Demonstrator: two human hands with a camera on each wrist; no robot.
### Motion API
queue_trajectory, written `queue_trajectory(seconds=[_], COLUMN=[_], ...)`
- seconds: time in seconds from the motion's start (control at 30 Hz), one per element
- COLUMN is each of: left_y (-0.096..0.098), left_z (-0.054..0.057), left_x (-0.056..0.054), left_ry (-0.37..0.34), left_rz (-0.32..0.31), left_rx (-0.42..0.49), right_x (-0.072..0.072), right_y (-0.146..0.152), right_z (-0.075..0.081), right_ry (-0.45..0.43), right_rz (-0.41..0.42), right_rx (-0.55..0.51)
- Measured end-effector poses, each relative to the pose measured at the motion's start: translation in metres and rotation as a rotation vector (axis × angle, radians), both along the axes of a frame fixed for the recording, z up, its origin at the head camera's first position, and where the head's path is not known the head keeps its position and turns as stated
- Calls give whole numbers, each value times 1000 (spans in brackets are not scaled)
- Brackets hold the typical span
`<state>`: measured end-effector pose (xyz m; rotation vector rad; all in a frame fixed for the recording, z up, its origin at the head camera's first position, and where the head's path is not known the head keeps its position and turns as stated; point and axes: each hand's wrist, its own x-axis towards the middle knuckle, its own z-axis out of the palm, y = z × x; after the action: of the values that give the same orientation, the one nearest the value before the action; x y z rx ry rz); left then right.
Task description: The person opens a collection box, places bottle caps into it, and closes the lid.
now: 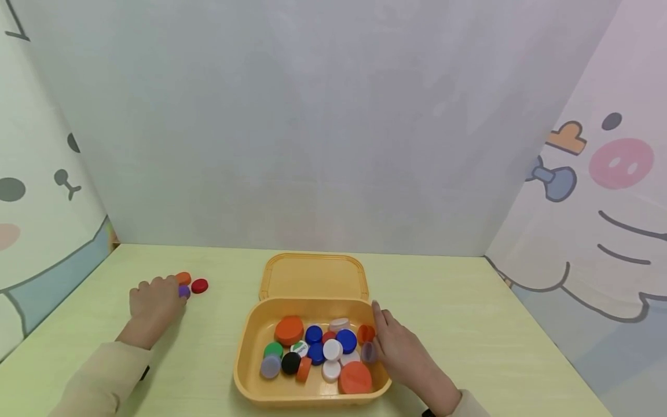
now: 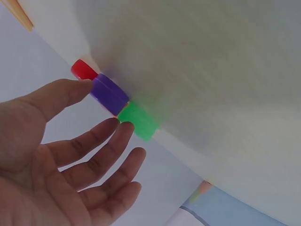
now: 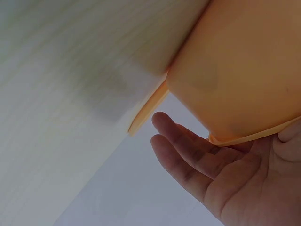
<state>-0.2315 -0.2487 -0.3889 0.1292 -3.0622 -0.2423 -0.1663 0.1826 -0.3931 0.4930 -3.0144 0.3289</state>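
My left hand (image 1: 156,300) reaches over loose bottle caps at the table's left. In the left wrist view, its thumb tip is right at a purple cap (image 2: 109,94) and its loosely bent fingers reach beside a green cap (image 2: 138,121). A red cap (image 1: 200,285) and an orange cap (image 1: 183,278) sit beside them. My right hand (image 1: 403,356) rests on the right rim of a yellow plastic box (image 1: 245,347), fingers stretched forward along it. Inside the box lie several caps, among them a large orange cap (image 1: 289,330) and a black cap (image 1: 290,363).
Behind the box, its yellow lid (image 1: 314,277) lies on the light wooden table (image 1: 448,301). A grey-white curtain (image 1: 292,127) rises along the table's back edge, with cartoon-printed cloth (image 1: 599,231) on the sides.
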Motion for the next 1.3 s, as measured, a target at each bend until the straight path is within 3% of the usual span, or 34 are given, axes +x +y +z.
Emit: queue_trajectory(seconds=[0.4,0.63,0.9,1.1,1.3], left_y=[1,-1,-1,6,26], left_z=[-1,-4,-4,1,10], left_x=[0,-4,0,9,22], left_ry=[12,-33,-32,11,149], left_rz=[-17,-18,-11,-6,-58], left_rx=[8,10,0,-14,-40], right_x=[0,0,1,2,2], right_y=[-2,-3,-3,-3,-2], right_z=[2,3,4,4,3], right_ry=[13,0,-19,-18,-11], right_rz=[4,-1,-8,-6,-8], right_rx=[-3,-7,-10,-9,-2])
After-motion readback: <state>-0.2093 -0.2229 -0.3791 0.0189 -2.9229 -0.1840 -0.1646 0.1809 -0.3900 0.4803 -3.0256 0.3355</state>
